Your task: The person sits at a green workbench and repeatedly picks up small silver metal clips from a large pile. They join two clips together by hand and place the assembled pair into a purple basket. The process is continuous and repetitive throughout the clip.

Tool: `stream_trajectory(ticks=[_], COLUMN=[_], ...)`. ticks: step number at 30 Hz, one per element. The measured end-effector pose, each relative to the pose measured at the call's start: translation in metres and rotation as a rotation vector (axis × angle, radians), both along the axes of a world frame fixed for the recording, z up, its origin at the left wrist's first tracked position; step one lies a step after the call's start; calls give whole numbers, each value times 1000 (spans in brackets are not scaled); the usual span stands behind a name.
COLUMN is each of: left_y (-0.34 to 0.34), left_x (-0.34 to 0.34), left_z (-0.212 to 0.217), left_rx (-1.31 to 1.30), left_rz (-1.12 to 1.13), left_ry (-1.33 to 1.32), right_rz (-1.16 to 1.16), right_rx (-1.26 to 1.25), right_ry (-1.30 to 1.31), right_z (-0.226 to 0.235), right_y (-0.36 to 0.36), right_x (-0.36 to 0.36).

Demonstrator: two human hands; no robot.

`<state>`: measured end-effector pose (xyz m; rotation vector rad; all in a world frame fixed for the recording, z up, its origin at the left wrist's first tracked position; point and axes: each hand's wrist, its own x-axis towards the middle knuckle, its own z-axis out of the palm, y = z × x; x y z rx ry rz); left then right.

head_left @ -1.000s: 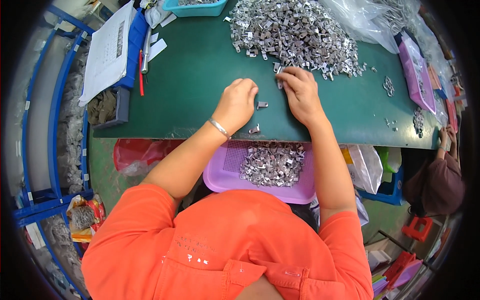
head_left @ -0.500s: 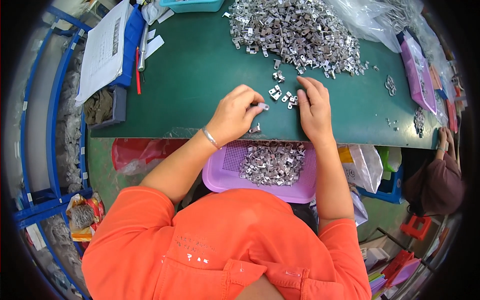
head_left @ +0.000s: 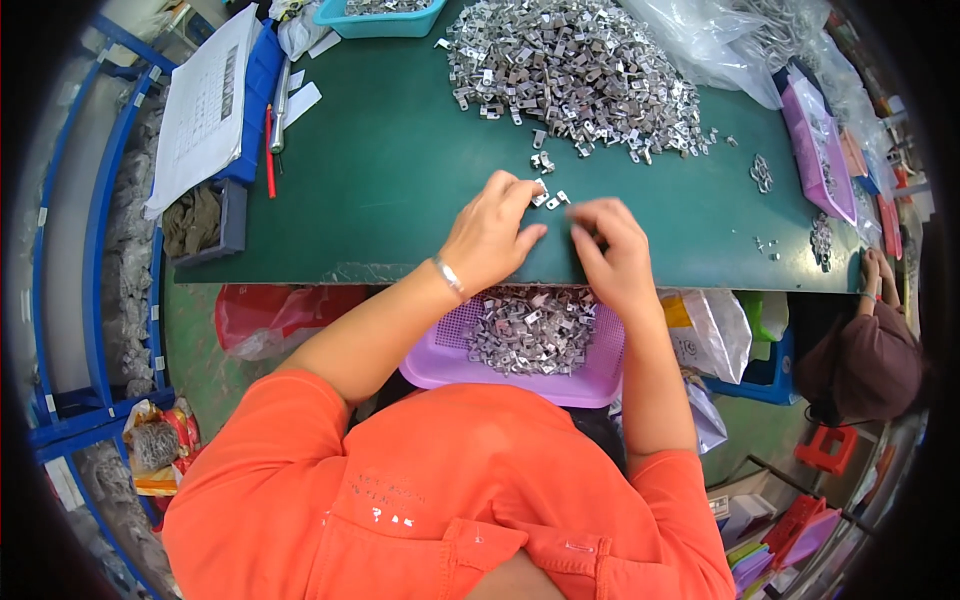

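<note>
My left hand [head_left: 492, 237] is over the green table near its front edge, thumb apart from the fingers. Its fingertips reach small bent metal brackets [head_left: 541, 194], and I see nothing held. My right hand [head_left: 613, 252] is to the right, fingers curled and smeared by motion; whether it grips anything is hidden. Just left of its fingertips lie a few loose brackets [head_left: 556, 201]. Farther back are a few more brackets [head_left: 541, 161]. Below the table edge, a purple plastic tray [head_left: 436, 362] at my lap contains a heap of the same brackets [head_left: 533, 332].
A large bracket pile [head_left: 575, 75] covers the back of the green table [head_left: 350, 190]. At left are papers [head_left: 205, 105], a red pencil [head_left: 269, 155] and a grey bin [head_left: 232, 215]. A purple basket [head_left: 815, 150] stands at right, near another person's hand [head_left: 875, 275].
My left hand has opened from its pinch on a bracket and moved forward; that bracket and one near the table edge no longer show. My right hand's fingers have curled inward, and the view has shifted slightly.
</note>
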<state>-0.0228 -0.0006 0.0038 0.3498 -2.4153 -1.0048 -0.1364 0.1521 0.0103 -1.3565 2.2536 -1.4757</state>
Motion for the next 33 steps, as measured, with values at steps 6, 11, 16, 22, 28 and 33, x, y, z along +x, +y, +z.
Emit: stream_trajectory(ticks=[6,11,16,22,28,33], left_y=[-10,-18,-18,-35,-16,-15], left_x=[-6,26,18,-47,-4,30], left_z=[-12,16,21,-10,4,4], left_rx=[99,879,70,-201,25,224], left_rz=[32,-197,-181,45,-340,-88], left_ry=[79,-471,-276,-101,-133,-54], right_rz=[-43,381,50,-61,219,-105], right_rx=[-22,28,-60,-1,74,7], right_ry=[109,-55,373,372,185,50], right_z=[-18,-1,-5,-29,-12,-6], right_y=[-21,7,-28,-75,2,45], right_x=[-5,-2,-25,-49,-23,-21])
